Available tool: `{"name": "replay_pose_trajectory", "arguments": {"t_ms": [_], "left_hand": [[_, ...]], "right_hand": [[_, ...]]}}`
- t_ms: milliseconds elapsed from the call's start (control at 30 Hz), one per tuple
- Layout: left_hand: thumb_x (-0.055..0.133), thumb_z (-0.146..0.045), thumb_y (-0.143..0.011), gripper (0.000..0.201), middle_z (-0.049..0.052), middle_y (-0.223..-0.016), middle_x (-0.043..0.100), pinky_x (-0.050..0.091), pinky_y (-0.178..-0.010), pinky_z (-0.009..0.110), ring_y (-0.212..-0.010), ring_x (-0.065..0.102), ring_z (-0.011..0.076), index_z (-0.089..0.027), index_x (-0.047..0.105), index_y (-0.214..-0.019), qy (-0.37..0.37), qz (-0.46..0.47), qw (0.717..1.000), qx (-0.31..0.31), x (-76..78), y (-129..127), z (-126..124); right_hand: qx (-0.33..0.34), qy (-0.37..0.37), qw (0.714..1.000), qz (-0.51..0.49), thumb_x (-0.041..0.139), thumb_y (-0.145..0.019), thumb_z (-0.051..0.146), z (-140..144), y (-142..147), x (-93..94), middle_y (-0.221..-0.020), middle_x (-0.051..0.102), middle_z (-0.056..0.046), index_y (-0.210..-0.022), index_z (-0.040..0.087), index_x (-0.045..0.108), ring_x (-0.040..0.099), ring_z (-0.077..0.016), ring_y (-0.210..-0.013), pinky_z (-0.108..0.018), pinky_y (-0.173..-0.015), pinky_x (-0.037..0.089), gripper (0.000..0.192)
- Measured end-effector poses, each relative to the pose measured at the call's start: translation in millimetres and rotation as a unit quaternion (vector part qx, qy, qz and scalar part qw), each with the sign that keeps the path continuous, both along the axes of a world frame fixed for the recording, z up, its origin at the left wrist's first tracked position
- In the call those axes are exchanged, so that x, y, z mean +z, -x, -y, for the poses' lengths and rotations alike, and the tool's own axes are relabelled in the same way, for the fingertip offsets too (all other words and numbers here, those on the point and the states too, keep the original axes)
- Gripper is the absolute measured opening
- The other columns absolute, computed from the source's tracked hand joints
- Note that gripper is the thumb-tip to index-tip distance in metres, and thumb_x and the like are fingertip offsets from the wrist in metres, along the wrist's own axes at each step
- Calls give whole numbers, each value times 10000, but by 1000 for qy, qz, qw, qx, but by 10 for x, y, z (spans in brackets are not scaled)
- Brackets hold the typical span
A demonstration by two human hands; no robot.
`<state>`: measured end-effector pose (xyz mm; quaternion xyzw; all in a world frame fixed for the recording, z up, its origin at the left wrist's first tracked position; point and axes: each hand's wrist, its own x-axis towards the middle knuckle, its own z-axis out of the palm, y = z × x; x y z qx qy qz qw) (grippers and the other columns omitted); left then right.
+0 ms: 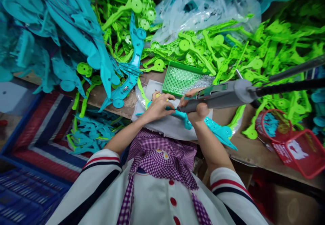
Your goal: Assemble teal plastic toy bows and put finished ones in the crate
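Head view: a screwdriver [220,95] is held by the right hand [196,115], apparently guided at its tip by the left hand [159,106], its contents unclear.

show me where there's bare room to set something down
Best bet: the brown tabletop along its front edge, between the cyan part beneath the right hand and the red baskets. A smaller patch lies between the white cloth and the long cyan piece left of it. Crowded: lime parts heaped behind the green tray.
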<state>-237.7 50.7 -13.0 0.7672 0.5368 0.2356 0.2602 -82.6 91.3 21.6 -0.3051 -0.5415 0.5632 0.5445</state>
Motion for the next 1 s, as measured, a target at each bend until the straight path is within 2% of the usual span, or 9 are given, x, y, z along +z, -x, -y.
{"name": "replay_pose_trajectory", "arguments": {"t_ms": [133,233,433,633,800,1000], "left_hand": [[730,-368,-877,90,19,-1300,630,155,-1152,543,-1206,565,259,-299,783,-903,-2,2,1000,-12,-15,6,3],[713,-384,-889,128,32,-1337,611,138,-1158,554,-1216,559,268,-291,777,-949,-2,-9,1000,-22,-23,14,-1],[779,-467,-805,443,69,-1333,599,135,-1159,561,-1227,535,284,-281,671,-1193,-14,-56,998,-40,-30,-3,1],[740,-419,-844,298,45,-1163,638,187,-1115,543,-1120,554,271,-255,710,-1091,-11,-94,995,-41,-28,-27,3],[742,-426,-837,300,48,-1167,637,187,-1108,548,-1134,533,285,-270,729,-1092,-22,-90,995,-38,-59,-35,-4],[735,-463,-829,293,58,-1134,656,202,-1110,550,-1107,532,285,-252,742,-1032,-25,-97,995,-31,-46,-56,-11]], "right_hand": [[19,-6,1000,7,545,-681,860,2,-24,-109,-522,557,20,-889,259,641,565,-188,-443,-340,-412,494,643],[9,-32,999,10,570,-700,828,1,-19,-75,-510,541,33,-907,259,645,545,-176,-430,-327,-403,489,610],[-40,-67,997,-26,614,-731,765,4,-56,41,-480,507,53,-837,257,625,515,-150,-388,-298,-398,474,519],[-17,-44,999,-14,630,-689,796,-37,-53,-124,-500,516,56,-842,263,606,531,-159,-414,-319,-418,488,555],[28,-34,999,5,646,-685,788,-57,-12,-166,-501,512,56,-800,255,578,502,-144,-404,-296,-384,432,550],[47,-65,994,75,705,-677,707,3,-24,-215,-558,515,32,-741,259,536,592,-194,-576,-387,-563,560,483]]}}
